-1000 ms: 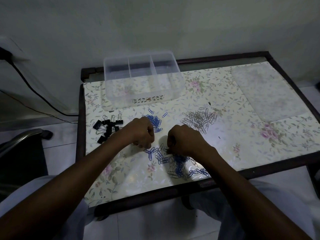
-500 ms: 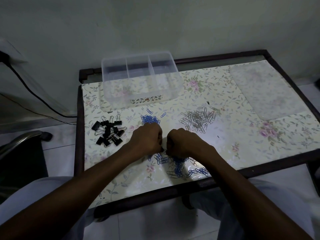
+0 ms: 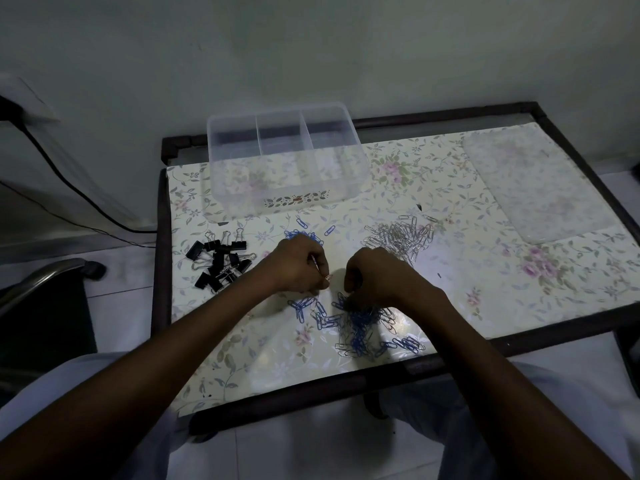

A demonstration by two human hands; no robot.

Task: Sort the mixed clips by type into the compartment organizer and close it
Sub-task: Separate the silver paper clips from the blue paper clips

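A clear three-compartment organizer (image 3: pixel 287 199) stands open at the table's back left. Black binder clips (image 3: pixel 220 263) lie in a pile at the left. Blue paper clips (image 3: pixel 304 235) sit in a small heap behind my left hand, and silver paper clips (image 3: pixel 398 237) are heaped to the right of them. A mixed pile of blue and silver clips (image 3: pixel 356 327) lies near the front edge. My left hand (image 3: pixel 299 265) is curled and pinches a silver clip at its fingertips. My right hand (image 3: pixel 375 275) is curled with its fingers down in the mixed pile; what it holds is hidden.
The organizer's clear lid (image 3: pixel 533 188) lies flat at the back right of the floral-covered table (image 3: pixel 485 299). A chair arm (image 3: pixel 45 275) stands to the left of the table, and a black cable (image 3: pixel 69 188) runs along the wall.
My left hand has moved right and slightly back from the table's middle toward my right hand, and now shows a silver clip at its fingertips. My right hand stays at the mixed pile.
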